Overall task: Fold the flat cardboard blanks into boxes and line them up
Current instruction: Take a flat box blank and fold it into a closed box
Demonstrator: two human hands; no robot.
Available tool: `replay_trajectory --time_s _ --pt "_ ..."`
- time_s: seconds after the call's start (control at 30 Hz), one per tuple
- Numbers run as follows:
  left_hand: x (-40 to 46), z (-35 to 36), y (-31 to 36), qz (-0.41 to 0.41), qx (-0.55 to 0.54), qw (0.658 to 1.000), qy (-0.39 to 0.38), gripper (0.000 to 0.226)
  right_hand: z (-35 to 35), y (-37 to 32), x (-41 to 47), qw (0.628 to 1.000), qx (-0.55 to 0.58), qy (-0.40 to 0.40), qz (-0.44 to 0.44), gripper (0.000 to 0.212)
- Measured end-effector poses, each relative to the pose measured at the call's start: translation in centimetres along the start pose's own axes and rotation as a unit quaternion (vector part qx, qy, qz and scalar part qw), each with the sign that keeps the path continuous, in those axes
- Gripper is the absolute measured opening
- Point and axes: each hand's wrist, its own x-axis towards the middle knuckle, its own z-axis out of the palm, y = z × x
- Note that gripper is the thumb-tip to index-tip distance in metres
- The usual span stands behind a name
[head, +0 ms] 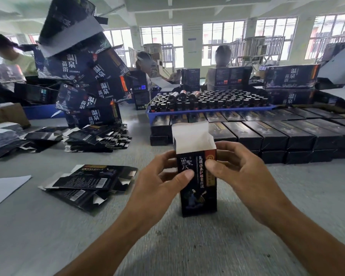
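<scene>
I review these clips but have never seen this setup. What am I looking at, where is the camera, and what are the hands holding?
There is no machine: a person wears one camera on the head, looking down at their own hands. The left hand and right hand each keep a grip on a dark box standing upright on the grey table, its top flap open. Flat blanks lie to the left; finished boxes lie in rows behind, before a blue tray of bottles.
</scene>
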Motion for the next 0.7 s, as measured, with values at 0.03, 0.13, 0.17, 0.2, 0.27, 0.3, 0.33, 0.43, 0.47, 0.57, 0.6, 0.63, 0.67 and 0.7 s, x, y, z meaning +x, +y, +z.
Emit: replay_trajectory --time_s 0.03,0.13,0.17,0.2,0.27,0.3,0.33,0.43,0.47,0.57,0.6,0.63,0.67,0.7 --pt "0.0 0.0 0.0 0.003 0.003 1.000 0.001 0.043 0.0 0.0 0.0 1.000 0.003 0.002 -0.003 0.040" --pt "0.1 -0.2 0.0 0.012 -0.009 1.000 0.003 0.043 0.2 0.2 -0.1 1.000 0.002 0.000 -0.006 0.036" --pt "0.1 -0.2 0.1 0.017 -0.011 1.000 0.010 0.048 0.2 0.1 -0.1 1.000 0.000 -0.003 -0.010 0.033" --pt "0.1 -0.2 0.1 0.026 -0.010 0.999 0.019 0.053 0.2 0.1 -0.1 1.000 -0.004 -0.006 -0.016 0.030" --pt "0.0 -0.2 0.3 0.053 -0.004 0.998 0.031 0.060 0.1 0.1 -0.1 1.000 -0.006 -0.009 -0.027 0.028" --pt "-0.1 -0.2 0.4 0.069 0.005 0.997 0.033 0.060 0.1 0.1 -0.1 0.999 -0.003 -0.009 -0.032 0.028" --pt "-0.2 -0.2 0.4 0.082 0.016 0.996 0.034 0.059 0.0 0.1 -0.1 0.999 -0.004 -0.009 -0.035 0.030" --pt "-0.2 -0.2 0.4 0.097 0.037 0.994 0.023 0.051 0.0 -0.1 -0.2 0.998 -0.028 -0.016 -0.052 0.038" --pt "-0.1 -0.3 0.4 0.096 0.040 0.994 0.018 0.048 0.0 -0.2 -0.3 0.997 -0.037 -0.020 -0.060 0.040" --pt "0.0 -0.5 0.2 0.093 0.049 0.994 0.010 0.042 -0.1 -0.5 -0.4 0.995 -0.051 -0.022 -0.079 0.039" --pt "0.0 -0.5 0.2 0.092 0.048 0.995 0.009 0.041 -0.1 -0.6 -0.4 0.995 -0.058 -0.023 -0.083 0.038" --pt "0.0 -0.5 0.2 0.090 0.046 0.995 0.007 0.040 -0.1 -0.7 -0.5 0.994 -0.068 -0.025 -0.086 0.038" --pt "-0.1 -0.6 0.2 0.089 0.043 0.995 0.006 0.039 0.0 -0.9 -0.5 0.993 -0.079 -0.026 -0.088 0.037" --pt "-0.1 -0.5 0.3 0.089 0.042 0.995 0.006 0.036 0.0 -1.0 -0.5 0.992 -0.086 -0.026 -0.089 0.035"
